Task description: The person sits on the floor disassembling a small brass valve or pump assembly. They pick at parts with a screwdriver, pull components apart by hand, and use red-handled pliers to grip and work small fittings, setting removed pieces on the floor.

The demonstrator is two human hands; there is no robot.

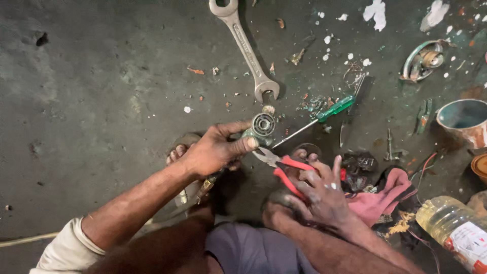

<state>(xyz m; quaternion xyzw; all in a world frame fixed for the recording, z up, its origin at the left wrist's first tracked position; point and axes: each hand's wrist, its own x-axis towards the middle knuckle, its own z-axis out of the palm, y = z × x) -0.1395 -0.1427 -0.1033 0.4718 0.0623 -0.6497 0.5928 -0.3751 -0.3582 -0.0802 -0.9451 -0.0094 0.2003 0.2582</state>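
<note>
Pliers (284, 170) with red handles sit clenched in the right hand (319, 195), their tip touching the small round metal part (262, 127). The left hand (215, 149) grasps this part firmly, thumb on top, just above the dark concrete floor (101, 86). A big wrench (246, 48) lies beyond it, a green-handled screwdriver (319, 116) beside. A pink cloth (383, 198) and a plastic bottle (454, 226) lie to the right.

Single head-worn view, looking steeply down, close above hands; floor (101, 101) fills frame, wearer's arms entering from 6 o'clock.
</note>
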